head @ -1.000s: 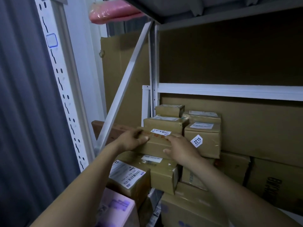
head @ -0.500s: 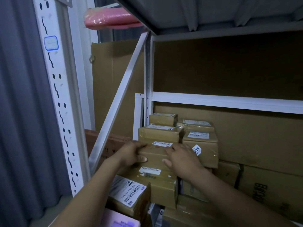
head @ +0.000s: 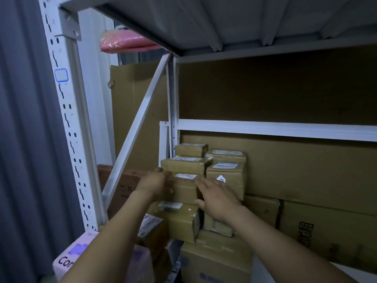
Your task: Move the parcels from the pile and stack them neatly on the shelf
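Open room: we find space above the parcel stack (head: 188, 165), below the upper shelf (head: 244, 21).
Left bound: we note the diagonal brace (head: 138, 127).
Rear bound: cardboard sheet (head: 306, 170).

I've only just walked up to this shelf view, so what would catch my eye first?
Two bare arms reach in from below: the left hand and right hand bracket a small brown parcel on the stack of parcels at the left end of the shelf. Up at the top left, a pink wrapped bundle stands out against the grey and brown.
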